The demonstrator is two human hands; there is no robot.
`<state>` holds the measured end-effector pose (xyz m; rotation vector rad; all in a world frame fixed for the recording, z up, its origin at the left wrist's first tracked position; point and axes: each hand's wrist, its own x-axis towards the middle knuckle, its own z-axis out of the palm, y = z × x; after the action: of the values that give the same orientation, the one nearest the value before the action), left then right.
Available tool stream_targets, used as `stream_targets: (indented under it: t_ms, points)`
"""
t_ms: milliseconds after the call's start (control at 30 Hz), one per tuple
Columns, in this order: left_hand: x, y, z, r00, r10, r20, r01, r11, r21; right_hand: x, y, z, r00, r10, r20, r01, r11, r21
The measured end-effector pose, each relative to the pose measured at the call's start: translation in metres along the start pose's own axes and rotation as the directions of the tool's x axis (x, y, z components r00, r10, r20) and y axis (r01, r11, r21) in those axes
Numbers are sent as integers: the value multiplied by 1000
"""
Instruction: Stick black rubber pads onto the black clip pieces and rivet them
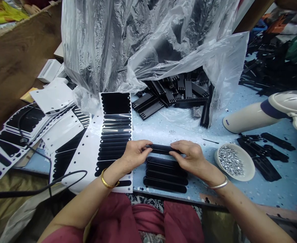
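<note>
A flat black strip-shaped piece with rounded ends lies level between my two hands. My left hand pinches its left end between thumb and fingers. The right end is pinched in my right hand. Just below it, several similar black strips lie side by side on the blue table. Left of these, a white sheet carries rows of black strip-shaped stickers, and my left forearm crosses over it.
A clear plastic bag with black slotted parts spilling out stands behind. On the right are a bowl of small shiny metal pieces, loose black parts and a cream bottle. Sticker sheets and a black cable lie left.
</note>
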<state>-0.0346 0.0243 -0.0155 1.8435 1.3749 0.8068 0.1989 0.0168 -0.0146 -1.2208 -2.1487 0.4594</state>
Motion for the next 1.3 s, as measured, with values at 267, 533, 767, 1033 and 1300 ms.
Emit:
stream_targets:
  t_ms: [267, 533, 767, 1033, 1300]
  points:
    - [-4, -8, 2, 953, 302, -21, -300, 950, 84, 1, 0, -2, 1000, 5, 22, -5, 1000, 31]
    - [-2, -12, 2, 888, 461, 1, -453, 872, 188, -6, 6, -5, 991, 125, 42, -131, 968, 214]
    - [2, -9, 3, 875, 485, -11, -479, 867, 136, -9, 9, -5, 982, 180, 53, -187, 941, 282]
    - [4, -5, 2, 853, 522, -26, -516, 849, 116, -14, 13, -3, 997, 72, 21, -75, 970, 232]
    - [5, -3, 0, 862, 506, -19, -501, 858, 115, -24, 11, -2, 998, -54, 37, 54, 998, 24]
